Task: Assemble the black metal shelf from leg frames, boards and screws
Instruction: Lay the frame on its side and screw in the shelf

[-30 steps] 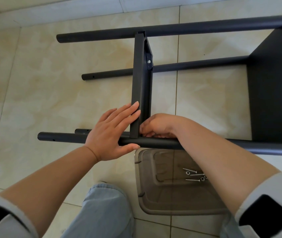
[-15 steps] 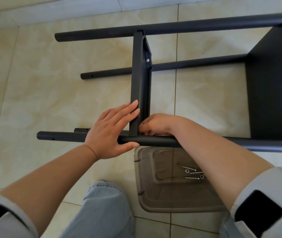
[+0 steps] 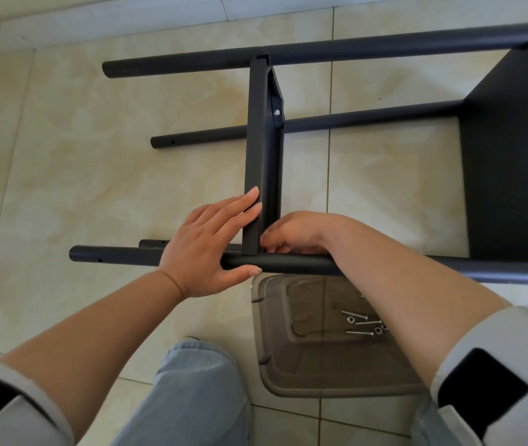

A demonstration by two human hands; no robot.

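The black shelf frame lies on its side on the tiled floor. A narrow black board spans from the far leg tube to the near leg tube. My left hand presses straight fingers flat on the board's left face, thumb under the near tube. My right hand sits curled at the board's near right corner, just behind the tube; its fingertips are hidden. A silver screw shows in the board's far bracket. A second board is fixed at the right.
A translucent grey lid lies on the floor under my right forearm, with loose screws and washers on it. A lower leg tube runs beneath the board. My knee in blue jeans is at the bottom.
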